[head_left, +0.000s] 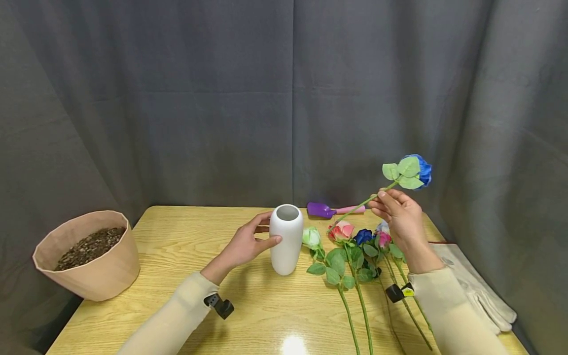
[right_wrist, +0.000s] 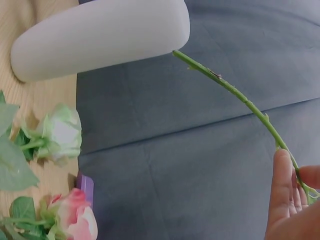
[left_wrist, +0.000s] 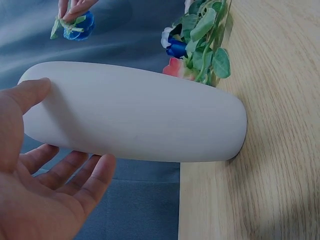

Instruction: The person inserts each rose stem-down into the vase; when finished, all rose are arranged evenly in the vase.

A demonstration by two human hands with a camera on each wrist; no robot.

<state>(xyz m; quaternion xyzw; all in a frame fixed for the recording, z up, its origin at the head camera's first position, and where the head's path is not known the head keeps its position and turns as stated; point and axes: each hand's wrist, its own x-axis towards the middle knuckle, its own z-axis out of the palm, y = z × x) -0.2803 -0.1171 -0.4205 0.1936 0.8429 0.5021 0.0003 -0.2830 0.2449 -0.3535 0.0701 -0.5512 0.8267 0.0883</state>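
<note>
A white vase stands upright on the wooden table. My left hand lies beside it with relaxed fingers. In the left wrist view the thumb touches the vase and the other fingers sit a little off its wall. My right hand pinches the green stem of a blue rose and holds it in the air to the right of the vase. The bloom is tilted up and to the right. In the right wrist view the stem ends close to the vase mouth.
Several artificial roses lie right of the vase: a pale green one, a pink one, a dark blue one. A purple trowel lies behind them. White gloves rest at the right edge, a soil-filled pot at the left.
</note>
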